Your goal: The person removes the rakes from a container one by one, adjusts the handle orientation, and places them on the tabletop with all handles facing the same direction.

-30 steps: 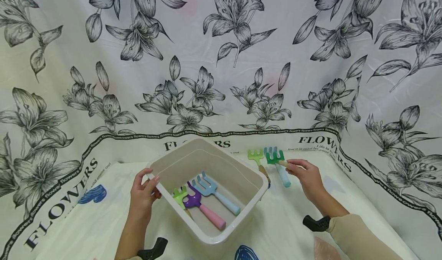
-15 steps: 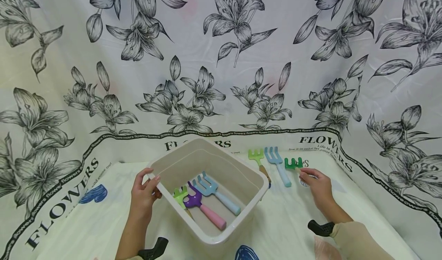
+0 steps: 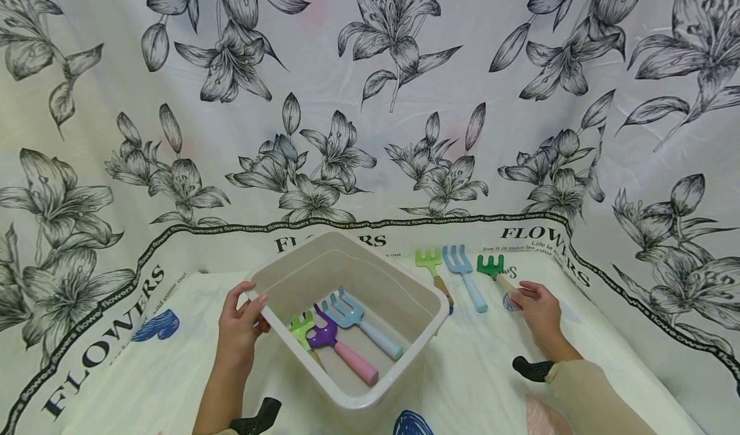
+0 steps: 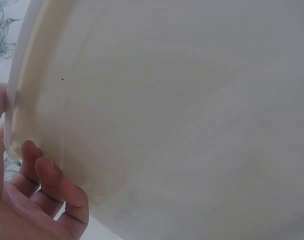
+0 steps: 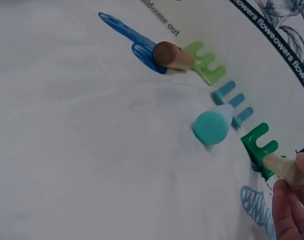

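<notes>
My left hand (image 3: 238, 322) grips the left corner rim of a beige plastic bin (image 3: 341, 255), which sits tilted toward me; in the left wrist view the fingertips (image 4: 49, 172) curl against its outer wall. Inside the bin lie a blue hand rake (image 3: 378, 340), a purple-headed one with a pink handle (image 3: 355, 362) and a light green one (image 3: 301, 327) partly hidden by the near wall. My right hand (image 3: 540, 310) pinches the pale wooden handle end of a dark green hand rake (image 3: 491, 265), its tines pointing away from me, close over the cloth.
Left of the dark green rake lie a blue hand rake (image 3: 474, 292) and a light green hand rake (image 3: 428, 259) with a brown wooden handle. A pale printed cloth (image 3: 480, 371) covers the table. A flower-patterned curtain (image 3: 405, 165) rises behind and at both sides.
The dark green rake has moved right with my right hand, from over the blue rake to the cloth beside it. My left hand and the bin have stayed put.
</notes>
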### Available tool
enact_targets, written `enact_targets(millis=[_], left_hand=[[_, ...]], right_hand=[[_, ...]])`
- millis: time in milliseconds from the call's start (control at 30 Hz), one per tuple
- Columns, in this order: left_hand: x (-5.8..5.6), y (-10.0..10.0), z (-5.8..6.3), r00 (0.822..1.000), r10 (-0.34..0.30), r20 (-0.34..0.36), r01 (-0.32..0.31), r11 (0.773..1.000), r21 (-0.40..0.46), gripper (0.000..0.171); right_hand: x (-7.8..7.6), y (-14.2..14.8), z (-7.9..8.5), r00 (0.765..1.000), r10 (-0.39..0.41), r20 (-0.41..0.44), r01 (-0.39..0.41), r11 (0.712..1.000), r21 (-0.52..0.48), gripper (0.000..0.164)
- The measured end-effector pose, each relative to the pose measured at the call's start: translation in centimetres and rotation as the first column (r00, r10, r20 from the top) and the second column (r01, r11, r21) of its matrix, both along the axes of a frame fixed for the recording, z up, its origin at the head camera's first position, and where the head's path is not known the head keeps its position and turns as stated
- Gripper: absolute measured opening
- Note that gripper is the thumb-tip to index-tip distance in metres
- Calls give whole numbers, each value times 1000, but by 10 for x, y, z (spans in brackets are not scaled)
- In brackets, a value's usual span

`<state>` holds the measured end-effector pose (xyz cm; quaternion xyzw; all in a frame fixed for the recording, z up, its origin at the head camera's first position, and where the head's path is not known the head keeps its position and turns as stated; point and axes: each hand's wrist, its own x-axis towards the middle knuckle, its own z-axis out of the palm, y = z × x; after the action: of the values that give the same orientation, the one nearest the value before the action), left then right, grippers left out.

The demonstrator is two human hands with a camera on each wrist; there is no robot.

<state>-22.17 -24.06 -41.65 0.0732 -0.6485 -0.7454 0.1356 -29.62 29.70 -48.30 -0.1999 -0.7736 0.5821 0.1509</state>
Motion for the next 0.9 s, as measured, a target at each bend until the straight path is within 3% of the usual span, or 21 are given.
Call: enact_targets(millis=[433, 767, 900], left_hand=[[1, -1, 1, 1000, -6, -22, 6, 1000, 5, 39], [1, 0, 0, 1000, -2, -29, 2, 1000, 6, 37], [0, -1, 0, 1000, -3, -26, 3, 1000, -3, 37]], right_hand=[[-24, -1, -15, 995, -18, 97, 5, 992, 129, 39], [-29, -5, -22, 994, -56, 92, 38, 982, 184, 34], [-28, -6, -17, 992, -32, 119, 4, 974, 226, 36]])
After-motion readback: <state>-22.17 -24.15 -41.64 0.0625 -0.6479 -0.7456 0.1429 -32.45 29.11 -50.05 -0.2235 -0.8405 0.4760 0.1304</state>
